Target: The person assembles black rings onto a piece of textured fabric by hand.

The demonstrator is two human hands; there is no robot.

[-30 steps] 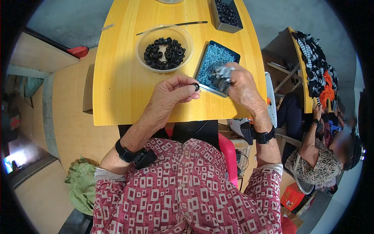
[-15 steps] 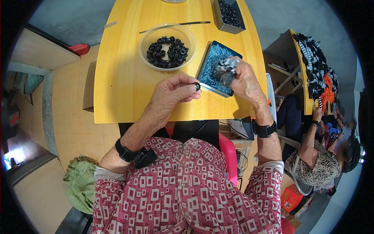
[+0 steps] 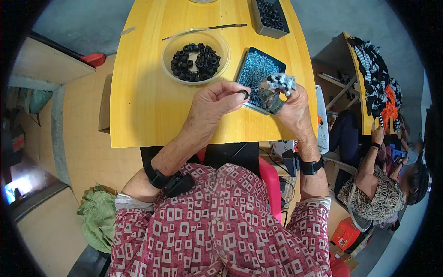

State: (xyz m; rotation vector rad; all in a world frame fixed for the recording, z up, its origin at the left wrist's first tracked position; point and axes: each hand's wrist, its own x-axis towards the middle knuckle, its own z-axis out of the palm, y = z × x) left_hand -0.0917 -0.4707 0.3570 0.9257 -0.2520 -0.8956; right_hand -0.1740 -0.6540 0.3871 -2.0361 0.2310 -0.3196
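Note:
My left hand (image 3: pixel 213 104) pinches a small black ring-shaped part (image 3: pixel 243 94) between thumb and fingertips. Close beside it, my right hand (image 3: pixel 296 110) is closed around a small bundled object (image 3: pixel 278 87) with black-and-white and grey-green surfaces; its exact kind cannot be made out. Under and beyond that bundle lies a shallow dark tray (image 3: pixel 277 62) filled with many small shiny bluish metal pieces (image 3: pixel 257 69). To the left of the tray stands a clear round plastic bowl (image 3: pixel 224 46) holding several black ring-like parts (image 3: pixel 206 64).
A grey box (image 3: pixel 270 31) of black parts stands at the yellow table's (image 3: pixel 147 92) far right. A thin dark strip (image 3: pixel 233 26) lies behind the bowl. At right, another person (image 3: pixel 376 189) sits by a table piled with striped and orange fabric (image 3: pixel 369 74). A pink chair (image 3: pixel 270 184) is beneath me.
My left hand has shifted slightly right with the black part. The right hand has come a little nearer and right, turning the bundled object from over the tray's middle toward its near right side.

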